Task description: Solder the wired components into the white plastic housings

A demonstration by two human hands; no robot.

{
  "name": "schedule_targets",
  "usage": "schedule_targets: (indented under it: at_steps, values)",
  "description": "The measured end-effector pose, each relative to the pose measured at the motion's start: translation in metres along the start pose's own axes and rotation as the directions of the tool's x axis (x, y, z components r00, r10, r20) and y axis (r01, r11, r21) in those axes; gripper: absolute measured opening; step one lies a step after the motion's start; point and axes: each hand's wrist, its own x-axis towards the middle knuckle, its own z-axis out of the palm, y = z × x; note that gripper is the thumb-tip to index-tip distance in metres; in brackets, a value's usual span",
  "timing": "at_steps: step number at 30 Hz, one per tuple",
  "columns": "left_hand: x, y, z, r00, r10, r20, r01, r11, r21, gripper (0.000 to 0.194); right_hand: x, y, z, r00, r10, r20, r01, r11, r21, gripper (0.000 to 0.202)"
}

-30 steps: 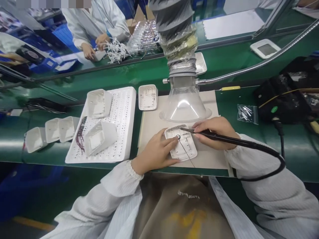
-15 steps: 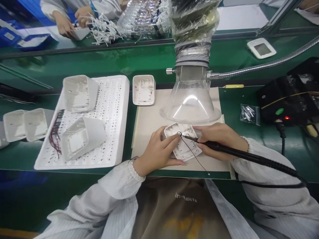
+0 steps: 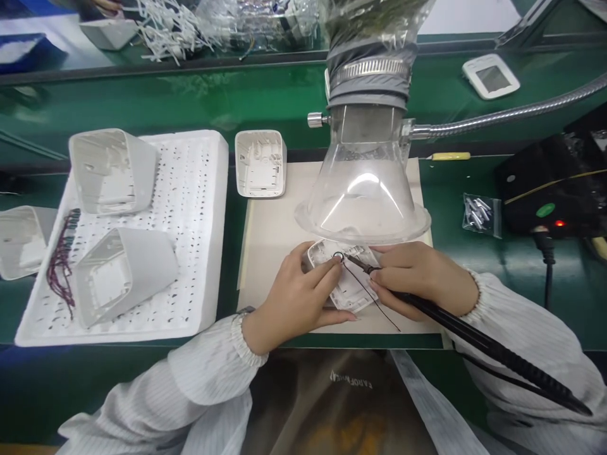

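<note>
My left hand (image 3: 298, 294) grips a white plastic housing (image 3: 353, 292) on the beige mat. Its index fingertip presses by a small dark-rimmed round part (image 3: 338, 254) inside the housing. In my right hand (image 3: 422, 278) is a black soldering iron (image 3: 478, 338), held like a pen, its tip beside that round part. Whether the tip touches it I cannot tell. A thin dark wire (image 3: 374, 300) runs from there over the housing's edge onto the mat. Just above my hands hangs a clear fume hood (image 3: 365, 183), covering the housing's far edge.
Left, a white foam tray (image 3: 194, 253) carries two white housings (image 3: 135, 272) and a bundle of dark red wires (image 3: 61, 272). Another white housing (image 3: 260, 164) stands behind the mat. At right are a bag of metal pieces (image 3: 481, 215) and a black soldering station (image 3: 545, 196).
The whole view has shifted and come closer. The soldering iron's rear end has swung lower towards me. My left hand keeps its grip on the housing. A co-worker's hands have mostly left the view.
</note>
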Motion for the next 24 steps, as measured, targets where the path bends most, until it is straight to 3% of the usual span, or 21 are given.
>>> schedule_targets:
  at_steps: [14, 24]
  values:
    - [0.003, -0.003, 0.004, 0.998, 0.026, -0.062, -0.030, 0.998, -0.050, 0.067, 0.001, 0.001, 0.005, 0.998, -0.045, -0.034, 0.045, 0.999, -0.005, 0.032]
    - [0.004, -0.003, 0.004, 0.997, 0.019, -0.071, -0.023, 0.998, -0.063, 0.073, 0.000, -0.001, 0.012, 0.998, -0.020, -0.067, 0.016, 0.998, -0.062, 0.031]
